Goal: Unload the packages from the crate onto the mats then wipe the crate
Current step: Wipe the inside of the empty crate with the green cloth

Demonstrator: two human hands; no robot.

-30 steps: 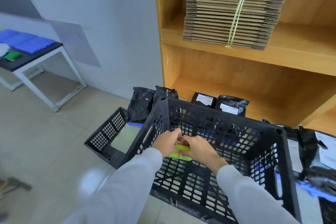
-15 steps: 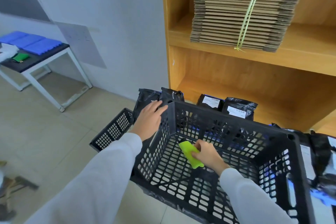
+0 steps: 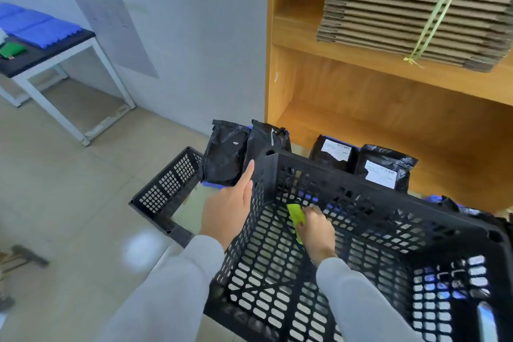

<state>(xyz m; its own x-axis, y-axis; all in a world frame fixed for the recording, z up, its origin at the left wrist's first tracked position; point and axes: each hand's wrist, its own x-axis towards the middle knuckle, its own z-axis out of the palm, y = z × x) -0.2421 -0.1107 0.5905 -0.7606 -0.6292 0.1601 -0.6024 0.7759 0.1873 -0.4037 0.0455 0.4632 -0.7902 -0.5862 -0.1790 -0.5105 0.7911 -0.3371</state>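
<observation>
Crate: our black perforated plastic crate (image 3: 369, 233) sat tilted on the floor before the wooden shelf (image 3: 388, 83), nothing inside but the cloth.
Left hand (image 3: 230, 208): we pressed straight fingers against its outer left wall.
Right hand (image 3: 315, 229): we gripped a lime-green cloth (image 3: 296, 215) on its bottom.
Packages: black plastic mailer bags (image 3: 383, 166) stood behind it.

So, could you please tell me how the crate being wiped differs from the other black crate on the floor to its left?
The wiped crate is tipped toward the camera, its base showing; the left crate sits lower on the floor. The left hand steadies the wiped crate while the right hand holds a green cloth inside it; nothing touches the left crate. Both are black perforated plastic.
</observation>
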